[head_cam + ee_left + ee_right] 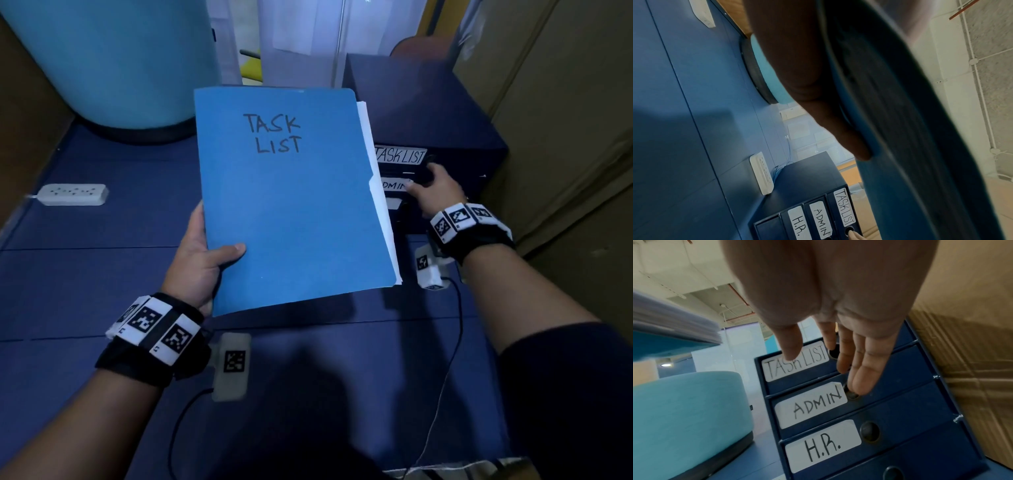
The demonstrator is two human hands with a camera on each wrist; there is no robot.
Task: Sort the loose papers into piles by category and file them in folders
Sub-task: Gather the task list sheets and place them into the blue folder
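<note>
Head view: TASK LIST folder (291,198) gripped by left hand (202,260), filing step.
Right hand (435,192), fingers straight, at TASK LIST drawer (797,363) finger-hole; drawer prob needs pulling out next.

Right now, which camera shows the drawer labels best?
The right wrist view: the TASK LIST label, ADMIN label and H.R. label sit close and upright, with only the right hand crossing the top one. The left wrist view shows all three smaller and sideways. The head view shows TASK LIST and part of ADMIN.
</note>
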